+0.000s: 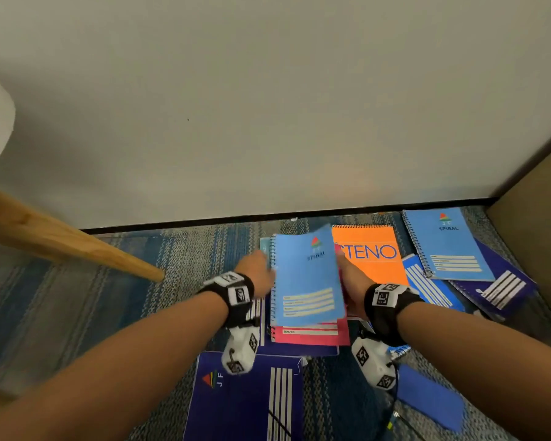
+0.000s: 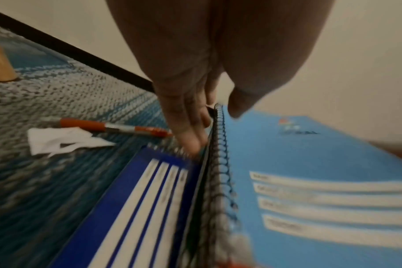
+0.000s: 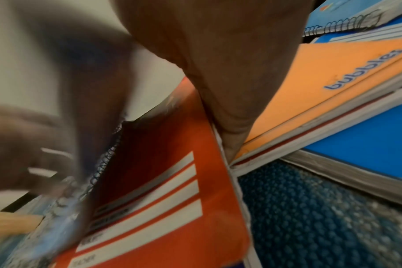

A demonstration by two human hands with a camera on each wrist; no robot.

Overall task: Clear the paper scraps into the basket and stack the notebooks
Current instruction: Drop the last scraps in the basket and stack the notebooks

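Observation:
A light blue spiral notebook (image 1: 306, 275) lies tilted on a red notebook (image 1: 309, 335), both over a dark blue notebook (image 2: 138, 208). My left hand (image 1: 258, 272) pinches the light blue notebook (image 2: 310, 163) at its spiral edge, thumb over the cover and fingers (image 2: 186, 127) beside the coil. My right hand (image 1: 347, 281) grips the right edge of the red notebook (image 3: 161, 181); most of its fingers are hidden. A white paper scrap (image 2: 62, 139) lies on the carpet to the left. No basket is in view.
An orange steno notebook (image 1: 369, 256), another light blue spiral notebook (image 1: 446, 243) and dark blue notebooks (image 1: 497, 281) lie at the right by a brown panel. Another dark blue notebook (image 1: 245, 396) lies near me. A red pen (image 2: 112, 127) lies by the scrap. A wooden leg (image 1: 77, 246) slants in at the left.

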